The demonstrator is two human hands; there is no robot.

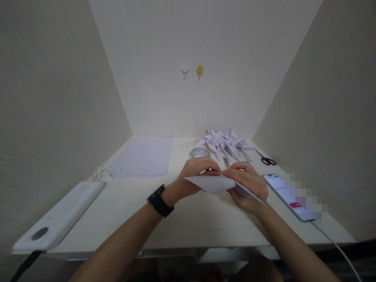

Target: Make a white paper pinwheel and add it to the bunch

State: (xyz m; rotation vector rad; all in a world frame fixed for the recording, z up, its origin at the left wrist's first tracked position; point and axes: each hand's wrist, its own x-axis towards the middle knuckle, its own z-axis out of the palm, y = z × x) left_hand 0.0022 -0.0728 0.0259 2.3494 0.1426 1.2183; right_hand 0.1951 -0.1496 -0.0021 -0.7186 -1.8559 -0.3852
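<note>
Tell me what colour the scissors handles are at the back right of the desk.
Black; the scissors show in the head view, the only one.

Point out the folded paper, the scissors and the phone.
folded paper (216,184), head view, middle of the sheet.
scissors (268,160), head view, black handles.
phone (286,194), head view, screen.

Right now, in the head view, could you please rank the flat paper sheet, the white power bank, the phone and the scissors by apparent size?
1. Flat paper sheet and white power bank: look alike; the bank's nearness makes ranking unsure.
2. Phone.
3. Scissors.
</note>
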